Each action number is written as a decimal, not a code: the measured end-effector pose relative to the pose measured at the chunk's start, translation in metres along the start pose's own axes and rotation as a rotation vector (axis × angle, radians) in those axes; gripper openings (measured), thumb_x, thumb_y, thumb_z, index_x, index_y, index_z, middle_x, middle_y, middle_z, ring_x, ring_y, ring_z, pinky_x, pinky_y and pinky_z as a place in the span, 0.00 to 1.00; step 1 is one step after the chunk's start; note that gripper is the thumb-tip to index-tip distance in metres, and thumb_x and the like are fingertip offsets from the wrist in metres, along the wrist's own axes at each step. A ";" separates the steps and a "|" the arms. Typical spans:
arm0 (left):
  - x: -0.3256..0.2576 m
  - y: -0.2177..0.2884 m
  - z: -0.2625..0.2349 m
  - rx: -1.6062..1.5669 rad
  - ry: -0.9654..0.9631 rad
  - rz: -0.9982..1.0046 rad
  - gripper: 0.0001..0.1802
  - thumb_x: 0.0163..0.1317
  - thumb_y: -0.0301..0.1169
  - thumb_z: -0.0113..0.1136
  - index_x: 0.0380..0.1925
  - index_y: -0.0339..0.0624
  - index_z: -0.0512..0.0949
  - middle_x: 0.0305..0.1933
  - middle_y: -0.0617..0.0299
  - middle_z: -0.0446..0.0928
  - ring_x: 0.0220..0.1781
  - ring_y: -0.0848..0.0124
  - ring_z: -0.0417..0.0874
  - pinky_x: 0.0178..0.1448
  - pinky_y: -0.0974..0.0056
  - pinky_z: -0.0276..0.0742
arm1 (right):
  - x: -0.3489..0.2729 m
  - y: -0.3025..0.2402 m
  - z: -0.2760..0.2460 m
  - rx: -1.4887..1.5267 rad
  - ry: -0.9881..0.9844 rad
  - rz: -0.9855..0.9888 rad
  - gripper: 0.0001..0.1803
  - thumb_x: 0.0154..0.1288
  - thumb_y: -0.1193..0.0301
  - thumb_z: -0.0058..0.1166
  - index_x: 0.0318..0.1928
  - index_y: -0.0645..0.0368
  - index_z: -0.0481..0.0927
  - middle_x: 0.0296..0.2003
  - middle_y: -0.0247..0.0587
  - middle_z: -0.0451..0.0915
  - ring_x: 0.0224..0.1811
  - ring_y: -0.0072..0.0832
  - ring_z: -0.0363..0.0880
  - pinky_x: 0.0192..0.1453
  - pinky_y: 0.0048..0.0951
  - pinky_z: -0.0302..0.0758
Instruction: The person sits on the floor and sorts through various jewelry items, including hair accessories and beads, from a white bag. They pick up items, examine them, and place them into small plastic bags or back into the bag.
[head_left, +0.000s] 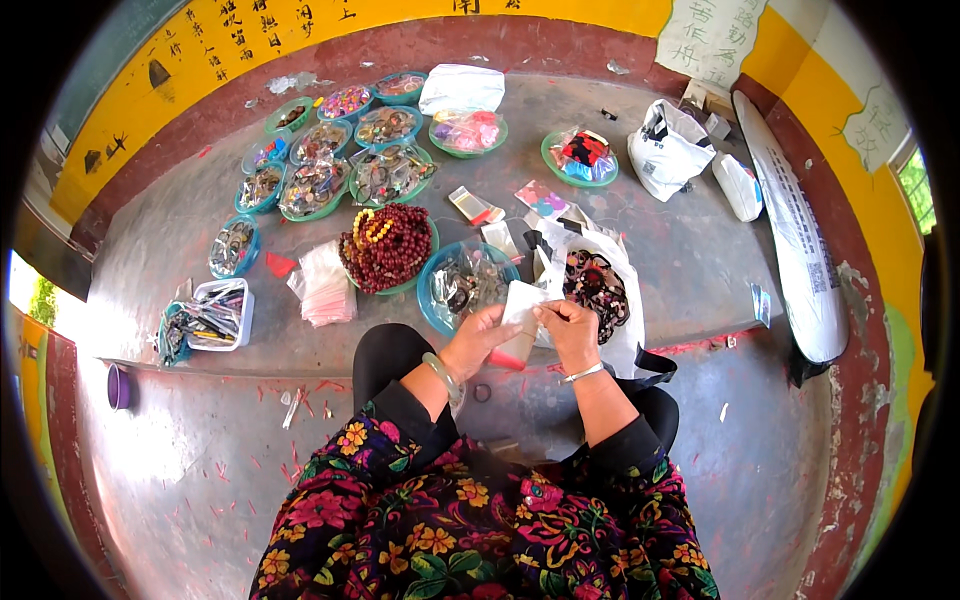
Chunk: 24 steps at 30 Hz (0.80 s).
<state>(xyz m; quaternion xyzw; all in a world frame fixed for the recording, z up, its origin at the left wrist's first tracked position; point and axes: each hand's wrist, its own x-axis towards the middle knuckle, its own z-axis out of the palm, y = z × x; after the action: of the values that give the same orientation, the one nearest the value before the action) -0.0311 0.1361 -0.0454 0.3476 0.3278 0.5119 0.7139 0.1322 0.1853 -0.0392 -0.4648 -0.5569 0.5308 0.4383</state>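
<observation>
My left hand (475,343) is closed on a small flat packet (522,310), whitish on top and pinkish red at its lower end. My right hand (570,333) pinches the packet's right edge between thumb and fingers. Just behind my left hand is a teal basin (427,290) of clear bags with dark items inside. Beside my right hand a white bag (630,345) lies spread out, with a heap of dark beaded bands (597,290) in it. A stack of pink-and-clear packets (328,285) lies to the left.
Dark red bead strings (388,250) fill a green basin. Several basins of bagged trinkets (318,185) crowd the back left. A white tub (245,325) holds pens or tools. White bags (670,150) and a long wrapped roll (795,230) lie right. The raised floor ends near my knees.
</observation>
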 end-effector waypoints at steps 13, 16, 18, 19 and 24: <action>0.001 -0.003 -0.002 -0.118 -0.018 -0.088 0.16 0.58 0.28 0.55 0.47 0.36 0.71 0.44 0.61 0.77 0.44 0.74 0.78 0.51 0.67 0.72 | -0.001 0.008 -0.003 -0.045 -0.046 -0.211 0.11 0.60 0.79 0.50 0.44 0.63 0.78 0.29 0.32 0.78 0.29 0.14 0.72 0.34 0.18 0.70; 0.002 -0.005 -0.002 -0.099 -0.031 -0.032 0.17 0.58 0.25 0.55 0.49 0.36 0.70 0.45 0.61 0.76 0.44 0.73 0.78 0.52 0.66 0.72 | 0.000 0.010 -0.004 -0.056 -0.061 -0.197 0.13 0.60 0.80 0.49 0.46 0.61 0.78 0.27 0.32 0.77 0.28 0.15 0.72 0.34 0.18 0.70; 0.003 -0.005 -0.002 -0.120 -0.034 -0.020 0.18 0.57 0.24 0.55 0.49 0.36 0.70 0.45 0.60 0.76 0.47 0.72 0.77 0.55 0.66 0.70 | -0.001 0.005 -0.005 -0.096 -0.088 -0.193 0.17 0.60 0.80 0.49 0.50 0.59 0.75 0.27 0.33 0.77 0.28 0.16 0.73 0.34 0.18 0.70; 0.003 -0.004 -0.002 -0.133 -0.028 -0.031 0.19 0.57 0.24 0.55 0.49 0.36 0.69 0.46 0.60 0.76 0.47 0.72 0.77 0.55 0.65 0.70 | -0.001 0.002 -0.004 -0.067 -0.066 -0.181 0.16 0.60 0.80 0.49 0.50 0.60 0.75 0.26 0.33 0.77 0.28 0.16 0.73 0.34 0.18 0.71; 0.003 0.001 0.002 -0.152 -0.024 -0.089 0.20 0.57 0.23 0.54 0.51 0.36 0.68 0.47 0.59 0.75 0.48 0.71 0.77 0.54 0.64 0.71 | -0.003 -0.017 0.003 0.067 0.092 -0.052 0.08 0.59 0.80 0.51 0.40 0.62 0.73 0.24 0.36 0.78 0.25 0.18 0.76 0.31 0.18 0.71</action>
<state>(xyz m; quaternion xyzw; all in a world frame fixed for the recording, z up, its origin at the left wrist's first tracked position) -0.0292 0.1387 -0.0444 0.2835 0.2943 0.4989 0.7643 0.1293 0.1813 -0.0226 -0.4592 -0.5299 0.5155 0.4925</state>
